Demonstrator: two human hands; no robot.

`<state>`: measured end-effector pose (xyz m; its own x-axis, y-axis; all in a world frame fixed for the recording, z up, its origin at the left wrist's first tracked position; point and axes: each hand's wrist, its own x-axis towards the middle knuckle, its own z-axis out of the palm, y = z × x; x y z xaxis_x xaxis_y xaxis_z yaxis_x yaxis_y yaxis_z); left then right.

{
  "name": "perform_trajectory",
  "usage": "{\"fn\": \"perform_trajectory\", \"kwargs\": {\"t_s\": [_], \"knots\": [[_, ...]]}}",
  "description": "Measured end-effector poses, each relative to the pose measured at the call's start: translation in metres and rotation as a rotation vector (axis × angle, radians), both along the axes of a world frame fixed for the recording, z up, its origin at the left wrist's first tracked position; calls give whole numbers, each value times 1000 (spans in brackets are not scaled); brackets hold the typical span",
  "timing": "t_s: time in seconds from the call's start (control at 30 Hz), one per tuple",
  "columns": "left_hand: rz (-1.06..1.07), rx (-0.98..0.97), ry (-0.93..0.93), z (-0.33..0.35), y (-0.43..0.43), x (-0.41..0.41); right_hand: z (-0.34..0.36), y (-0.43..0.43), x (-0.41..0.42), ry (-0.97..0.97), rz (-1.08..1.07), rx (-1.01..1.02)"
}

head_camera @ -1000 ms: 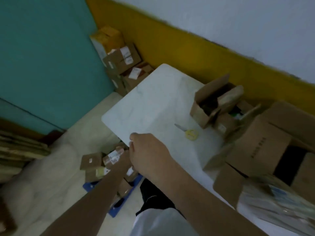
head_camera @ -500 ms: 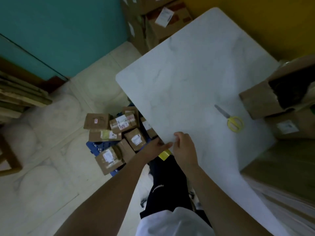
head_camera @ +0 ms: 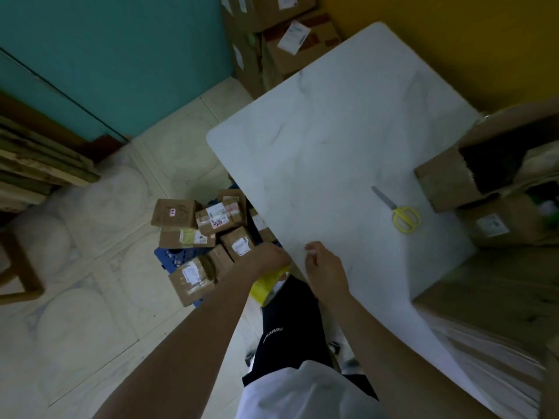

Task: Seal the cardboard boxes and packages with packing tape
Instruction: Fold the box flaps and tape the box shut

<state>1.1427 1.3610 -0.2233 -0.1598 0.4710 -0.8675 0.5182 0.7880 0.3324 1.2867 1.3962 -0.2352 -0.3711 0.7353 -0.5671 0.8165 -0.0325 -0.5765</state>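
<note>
**Person readying packing tape at a white table**

A room with a teal wall at upper left and a yellow wall at upper right is filling the frame. A white table (head_camera: 332,131) is running from the centre towards lower right. An open cardboard box (head_camera: 438,182) is sitting at its right edge, waiting to be sealed. Taped parcels (head_camera: 211,220) are lying on the floor left of centre. Yellow scissors (head_camera: 403,217) are resting on the table, well apart from both hands.

The step appears to be freeing the tape's end, and the next move probably calls for bringing a box within reach. Just below centre, the left hand (head_camera: 269,255) is gripping a yellow tape roll (head_camera: 264,287) beside the table's near edge. The right hand (head_camera: 328,272) is hovering at that edge with its fingertips bunched narrowly. Whether they are pinching tape is impossible to tell.
</note>
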Motion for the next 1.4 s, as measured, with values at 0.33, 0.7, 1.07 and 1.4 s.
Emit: {"fn": "perform_trajectory", "kwargs": {"t_s": [0.33, 0.7, 1.07, 1.4], "knots": [[223, 356, 26, 120, 32, 29, 111, 20, -14, 425, -762, -478], [143, 1040, -158, 316, 73, 188, 329, 51, 137, 970, -805, 444], [-572, 997, -474, 291, 56, 208, 370, 8, 311, 1067, -760, 627], [-744, 812, -510, 236, 60, 242, 347, -21, 325, 1246, -826, 189]]}}
